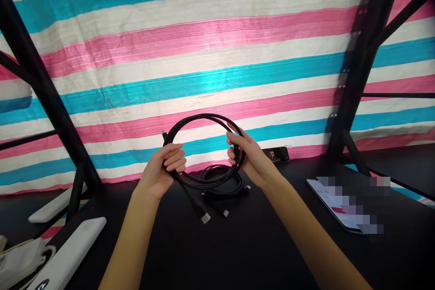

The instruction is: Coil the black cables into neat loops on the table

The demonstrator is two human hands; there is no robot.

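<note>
Both hands (203,157) hold a coiled black cable (204,117).

I hold a slim black cable (205,116) coiled into a wide, nearly round loop of several strands, spread open between my left hand (166,167) and my right hand (246,149). The loop is raised, its open face towards me, the strands bunched at the bottom and slightly parted along the top. At my left, a small metal-tipped plug (163,134) pokes up beside my fingers, and a broader connector (201,210) with a pale metal end hangs below, angled down to the right.
</note>
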